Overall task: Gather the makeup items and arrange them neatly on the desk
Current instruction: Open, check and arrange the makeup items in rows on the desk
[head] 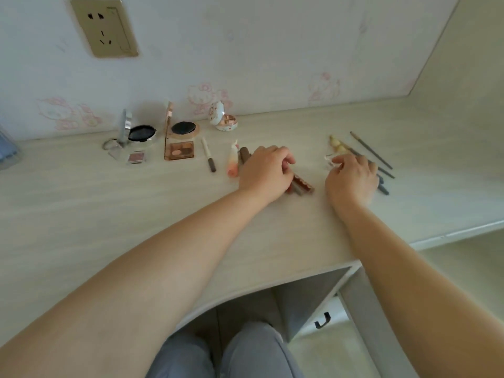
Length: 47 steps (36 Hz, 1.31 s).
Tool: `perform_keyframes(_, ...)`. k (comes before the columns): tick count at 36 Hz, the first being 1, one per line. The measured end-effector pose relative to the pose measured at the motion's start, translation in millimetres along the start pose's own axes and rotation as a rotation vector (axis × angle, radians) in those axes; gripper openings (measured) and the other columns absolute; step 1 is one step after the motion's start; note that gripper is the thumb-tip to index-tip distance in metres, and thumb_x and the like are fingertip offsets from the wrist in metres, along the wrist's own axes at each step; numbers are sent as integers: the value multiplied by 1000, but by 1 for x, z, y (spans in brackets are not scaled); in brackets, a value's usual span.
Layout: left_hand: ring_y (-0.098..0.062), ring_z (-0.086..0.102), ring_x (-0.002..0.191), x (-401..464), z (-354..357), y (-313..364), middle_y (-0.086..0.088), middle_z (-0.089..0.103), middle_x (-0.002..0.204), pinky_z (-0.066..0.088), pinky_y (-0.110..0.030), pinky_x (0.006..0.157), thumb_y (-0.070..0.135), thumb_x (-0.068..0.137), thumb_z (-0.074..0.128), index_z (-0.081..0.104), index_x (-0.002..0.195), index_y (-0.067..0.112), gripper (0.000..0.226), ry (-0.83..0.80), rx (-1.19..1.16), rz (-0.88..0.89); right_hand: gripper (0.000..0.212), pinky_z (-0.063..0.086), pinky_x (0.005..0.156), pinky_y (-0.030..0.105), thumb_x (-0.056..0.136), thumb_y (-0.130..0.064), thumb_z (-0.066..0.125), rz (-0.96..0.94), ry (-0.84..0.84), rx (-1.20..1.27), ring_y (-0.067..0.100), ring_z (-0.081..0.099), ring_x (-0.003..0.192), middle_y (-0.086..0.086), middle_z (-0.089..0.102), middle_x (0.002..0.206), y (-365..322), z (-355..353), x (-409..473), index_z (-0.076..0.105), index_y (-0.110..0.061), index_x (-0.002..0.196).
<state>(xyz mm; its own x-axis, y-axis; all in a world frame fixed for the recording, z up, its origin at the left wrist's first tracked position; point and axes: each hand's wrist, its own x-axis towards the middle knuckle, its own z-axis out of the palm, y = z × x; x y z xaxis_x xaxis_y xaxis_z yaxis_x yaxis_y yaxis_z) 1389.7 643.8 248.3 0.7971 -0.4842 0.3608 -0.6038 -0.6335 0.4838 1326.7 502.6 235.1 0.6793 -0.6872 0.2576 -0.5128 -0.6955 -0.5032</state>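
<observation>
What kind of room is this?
Probably a bedroom or dorm desk nook: cartoon-cat wallpaper, a wall socket, and open makeup compacts on a pale wood-grain desk.

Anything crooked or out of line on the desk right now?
Yes: the brown tubes under the left hand lie diagonally, unlike the upright compacts behind. The dark pencils beyond the right hand splay unevenly.

Single head-worn view, wide-angle, looking forward and steeply down from above the near edge of the desk (136,214). Faces the far wall (272,50). Close range; both forearms enter from the near side. No second view.
</observation>
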Motion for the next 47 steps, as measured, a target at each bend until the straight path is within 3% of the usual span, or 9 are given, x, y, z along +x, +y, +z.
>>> perform_keyframes(9, -23, 47, 117, 52, 50, 43, -1, 56, 122, 44, -36, 91, 32, 86, 58, 57, 122, 24, 37, -207, 164, 100, 39, 31, 102, 40, 88, -10, 39, 81, -82, -61, 34, 39, 123, 16, 47, 130, 36, -5, 27, 51, -8, 126)
perform_keyframes(22, -27, 50, 112, 74, 70, 60, -8, 53, 118, 40, -30, 84, 46, 83, 60, 61, 114, 19, 41, -288, 162, 32, 36, 29, 103, 40, 93, -17, 39, 18, -98, -28, 34, 39, 122, 13, 50, 129, 42, -2, 32, 58, -17, 124)
perform_keyframes(26, -22, 53, 109, 66, 60, 50, -3, 56, 115, 42, -30, 86, 47, 76, 68, 61, 116, 25, 46, -155, 112, 63, 35, 40, 94, 35, 94, -13, 40, 6, -84, 210, 28, 51, 117, 7, 58, 126, 39, -5, 30, 60, -19, 123)
perform_keyframes(30, -16, 54, 105, 52, 39, 38, 2, 56, 114, 36, -23, 79, 49, 75, 69, 60, 121, 27, 51, -55, 58, 74, 25, 47, 80, 22, 95, -19, 46, 57, -143, 556, 14, 61, 91, -2, 68, 97, 25, -11, 21, 64, -20, 113)
perform_keyframes(32, -14, 56, 102, 44, 27, 31, 3, 57, 111, 35, -20, 77, 47, 73, 72, 63, 118, 26, 50, 3, -1, 61, 19, 46, 62, 11, 96, -21, 48, 111, -218, 761, 7, 59, 71, -8, 65, 80, 12, -13, 17, 65, -20, 103)
perform_keyframes(34, -11, 57, 97, 34, 12, 22, 3, 57, 107, 37, -19, 77, 44, 72, 74, 65, 113, 25, 46, 67, -72, 29, 17, 41, 51, 17, 96, -23, 50, 222, -376, 971, 7, 54, 59, -6, 63, 73, -3, -14, 13, 65, -19, 91)
perform_keyframes(39, -8, 56, 85, 7, -26, -10, 6, 58, 98, 48, -28, 81, 41, 70, 76, 67, 105, 23, 41, 183, -217, -32, 29, 38, 48, 20, 97, -27, 43, 255, -820, 1253, 11, 52, 52, 2, 58, 71, -44, -11, -4, 59, -13, 78)
perform_keyframes(43, -9, 59, 89, -18, -54, -39, 3, 62, 105, 47, -21, 80, 46, 65, 75, 66, 108, 25, 49, 221, -260, -76, 34, 44, 48, 19, 96, -29, 43, 209, -943, 1260, 12, 57, 52, 4, 62, 66, -79, -4, -25, 58, -10, 72)
perform_keyframes(47, 1, 57, 88, -44, -78, -65, 8, 61, 105, 47, -13, 73, 33, 71, 79, 65, 111, 26, 43, 223, -303, -95, 31, 51, 54, 21, 97, -30, 41, 181, -1042, 1250, 13, 61, 60, 2, 60, 69, -113, 8, -45, 62, -11, 83)
